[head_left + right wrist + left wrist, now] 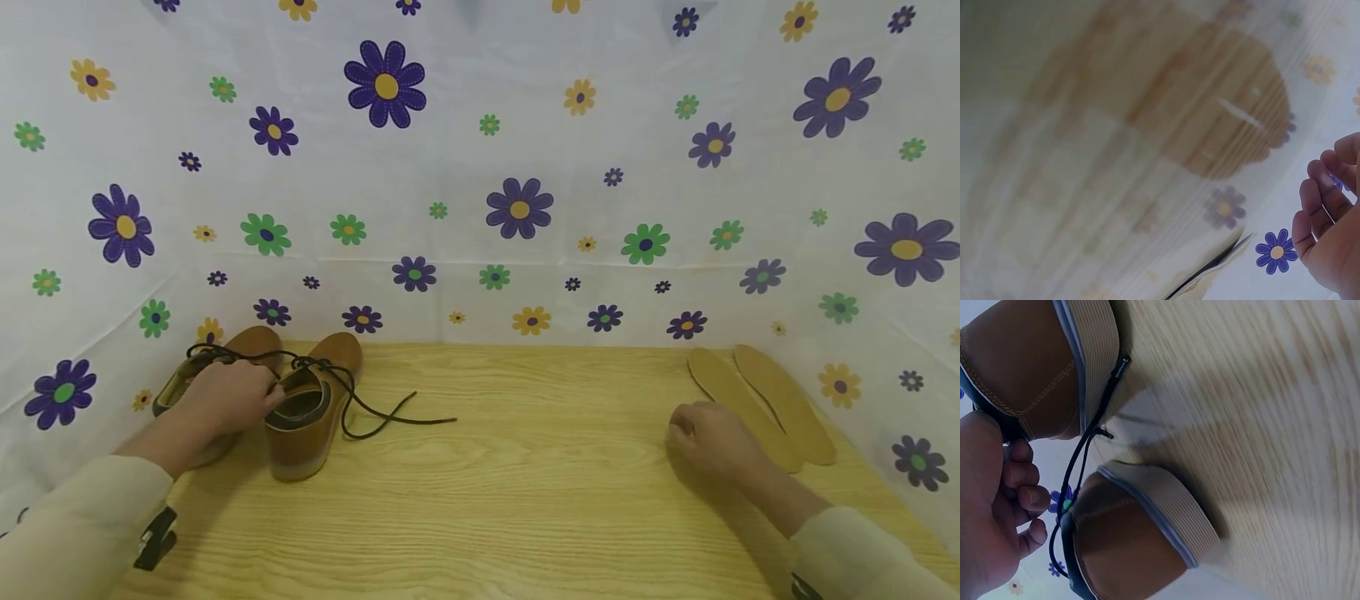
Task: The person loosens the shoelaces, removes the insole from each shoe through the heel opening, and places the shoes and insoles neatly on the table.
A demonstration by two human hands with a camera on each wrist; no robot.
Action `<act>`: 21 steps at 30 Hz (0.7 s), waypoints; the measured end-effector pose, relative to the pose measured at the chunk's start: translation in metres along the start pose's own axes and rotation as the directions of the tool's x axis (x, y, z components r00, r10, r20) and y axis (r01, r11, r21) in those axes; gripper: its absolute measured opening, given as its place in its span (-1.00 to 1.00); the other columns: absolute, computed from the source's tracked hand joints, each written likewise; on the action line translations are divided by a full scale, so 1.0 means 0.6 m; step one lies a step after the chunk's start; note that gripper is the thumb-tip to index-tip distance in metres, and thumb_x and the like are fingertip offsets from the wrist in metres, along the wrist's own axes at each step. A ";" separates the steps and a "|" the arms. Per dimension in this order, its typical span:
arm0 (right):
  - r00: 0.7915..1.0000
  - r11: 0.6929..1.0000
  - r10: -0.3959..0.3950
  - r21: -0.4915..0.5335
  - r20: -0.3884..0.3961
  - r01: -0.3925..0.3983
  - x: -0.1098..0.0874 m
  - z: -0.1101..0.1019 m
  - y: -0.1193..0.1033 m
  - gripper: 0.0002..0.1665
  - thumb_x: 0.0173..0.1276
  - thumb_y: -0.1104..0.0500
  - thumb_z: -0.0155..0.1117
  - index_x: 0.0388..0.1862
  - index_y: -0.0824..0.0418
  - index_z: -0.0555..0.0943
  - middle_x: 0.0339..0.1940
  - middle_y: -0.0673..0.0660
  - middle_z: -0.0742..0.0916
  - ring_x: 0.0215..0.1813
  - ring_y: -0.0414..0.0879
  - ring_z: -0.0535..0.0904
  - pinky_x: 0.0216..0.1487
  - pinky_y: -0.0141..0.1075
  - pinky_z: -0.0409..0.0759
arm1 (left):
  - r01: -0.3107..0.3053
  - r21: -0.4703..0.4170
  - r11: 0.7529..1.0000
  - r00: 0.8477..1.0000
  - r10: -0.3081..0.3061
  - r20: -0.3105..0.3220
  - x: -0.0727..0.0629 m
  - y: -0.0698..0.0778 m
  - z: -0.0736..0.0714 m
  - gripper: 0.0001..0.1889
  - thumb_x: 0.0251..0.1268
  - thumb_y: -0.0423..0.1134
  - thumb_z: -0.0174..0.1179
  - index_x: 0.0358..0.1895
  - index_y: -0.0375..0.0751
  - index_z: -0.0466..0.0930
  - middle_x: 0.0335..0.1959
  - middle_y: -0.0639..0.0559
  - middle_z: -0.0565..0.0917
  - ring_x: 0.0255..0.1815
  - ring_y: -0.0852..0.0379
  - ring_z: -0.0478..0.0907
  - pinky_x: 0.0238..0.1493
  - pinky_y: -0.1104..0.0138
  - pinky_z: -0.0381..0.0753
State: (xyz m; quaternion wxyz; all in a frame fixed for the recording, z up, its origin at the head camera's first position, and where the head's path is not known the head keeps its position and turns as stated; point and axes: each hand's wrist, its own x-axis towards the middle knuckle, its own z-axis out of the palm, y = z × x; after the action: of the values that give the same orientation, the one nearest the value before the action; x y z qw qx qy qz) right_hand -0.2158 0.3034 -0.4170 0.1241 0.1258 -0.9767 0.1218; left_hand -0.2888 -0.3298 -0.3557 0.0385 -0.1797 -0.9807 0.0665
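Two brown leather shoes stand side by side on the left, heels toward me. My left hand reaches across the left shoe, hiding part of it. Its thumb and forefinger pinch the dark collar of the right shoe; in the left wrist view the other fingers curl below the grip. A black lace trails from the shoes over the table. My right hand hovers with loosely curled fingers and holds nothing. It is beside two tan insoles lying at the right.
A wood-grain table lies under everything. Behind it and at both sides hangs a white sheet printed with purple, green and yellow flowers. In the right wrist view a blurred table surface takes up much of the picture.
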 end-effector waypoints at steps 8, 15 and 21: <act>1.000 1.000 0.007 -0.002 0.000 -0.007 0.001 0.004 0.000 -0.91 0.29 0.24 0.28 -0.38 0.19 0.70 -0.46 -0.01 0.65 -0.37 -0.14 0.52 -0.28 -0.18 0.54 | 0.011 0.010 1.000 1.000 -0.011 -0.004 -0.011 -0.030 -0.006 -0.61 0.38 -0.14 0.01 -0.69 -0.03 0.32 -0.69 0.06 0.41 -0.62 0.06 0.35 -0.57 0.13 0.34; 1.000 1.000 -0.009 -0.004 -0.015 0.009 0.001 0.002 0.001 -0.89 0.29 0.26 0.26 -0.39 0.22 0.70 -0.48 0.00 0.64 -0.38 -0.14 0.51 -0.31 -0.19 0.52 | 0.018 0.025 1.000 0.991 -0.014 -0.135 -0.014 -0.026 -0.012 -0.67 0.35 -0.22 0.07 -0.64 -0.14 0.41 -0.68 0.04 0.45 -0.62 0.01 0.42 -0.58 0.06 0.40; 1.000 1.000 0.015 -0.011 -0.026 -0.015 0.006 0.001 -0.003 -0.85 0.32 0.26 0.20 -0.34 0.25 0.71 -0.46 0.02 0.66 -0.38 -0.13 0.52 -0.28 -0.14 0.56 | -0.016 0.035 0.999 0.855 0.032 -0.518 -0.006 0.037 -0.030 -0.82 0.24 -0.37 0.07 -0.49 -0.38 0.54 -0.57 -0.19 0.57 -0.52 -0.17 0.50 -0.52 -0.01 0.50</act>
State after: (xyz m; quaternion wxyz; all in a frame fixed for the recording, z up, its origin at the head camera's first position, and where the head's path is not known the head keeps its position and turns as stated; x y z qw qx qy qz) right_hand -0.2186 0.3005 -0.4162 0.1363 0.1161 -0.9766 0.1188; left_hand -0.2762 -0.3086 -0.3410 0.3026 -0.2026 -0.9309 0.0306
